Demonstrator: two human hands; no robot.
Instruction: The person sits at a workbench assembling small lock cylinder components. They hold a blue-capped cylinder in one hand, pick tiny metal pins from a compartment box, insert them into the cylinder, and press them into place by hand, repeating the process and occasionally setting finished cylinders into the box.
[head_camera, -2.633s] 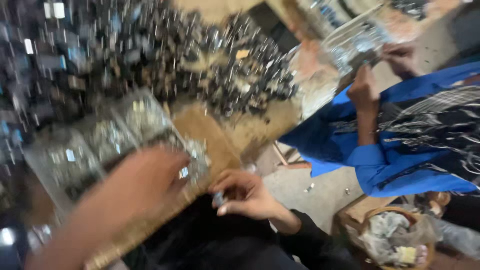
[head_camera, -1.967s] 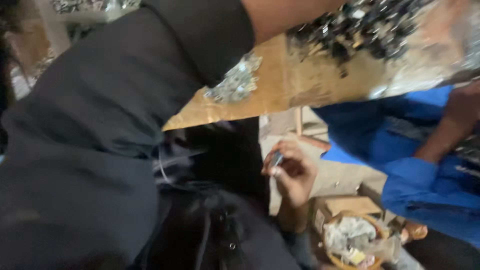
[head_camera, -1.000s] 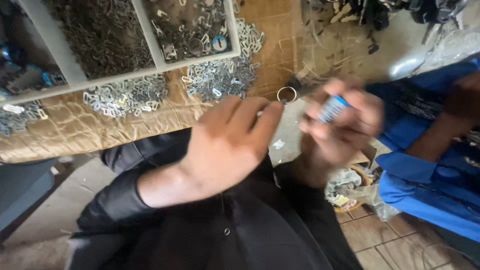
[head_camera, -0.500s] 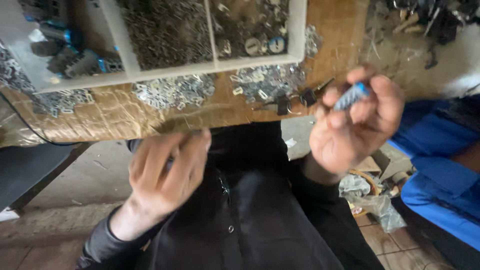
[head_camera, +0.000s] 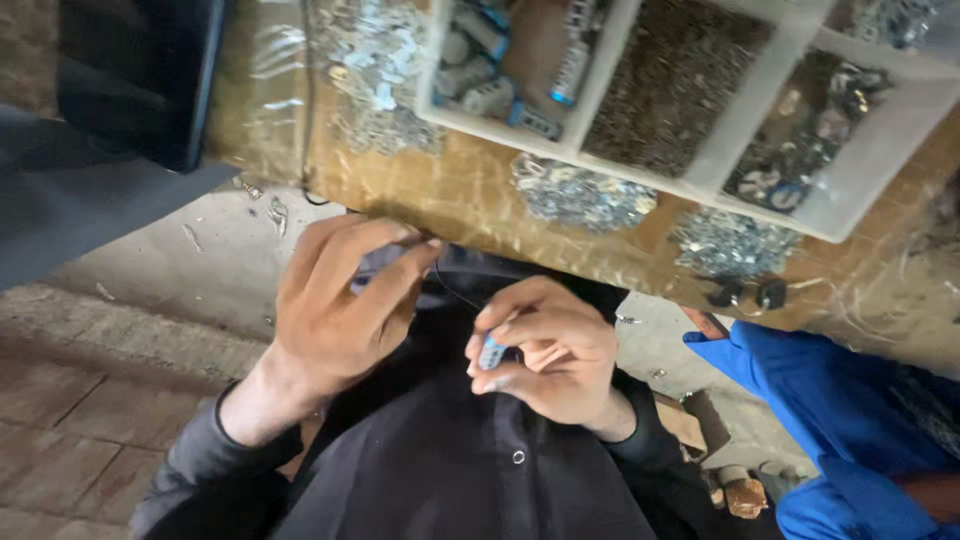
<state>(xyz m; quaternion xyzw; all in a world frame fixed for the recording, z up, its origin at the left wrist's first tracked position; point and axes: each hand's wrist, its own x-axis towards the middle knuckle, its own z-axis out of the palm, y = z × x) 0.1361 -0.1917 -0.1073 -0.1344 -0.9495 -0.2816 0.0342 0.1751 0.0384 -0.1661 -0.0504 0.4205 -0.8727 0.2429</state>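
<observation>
Head view: right hand (head_camera: 555, 360), frame centre, pinches a small blue-and-silver part (head_camera: 492, 352) in its grip; left hand (head_camera: 335, 305) beside it hangs released, holding nothing. Risk: the loose pinch may drop the part to the floor. Versus earlier, both hands sit closer together below the counter (head_camera: 450, 195)
</observation>
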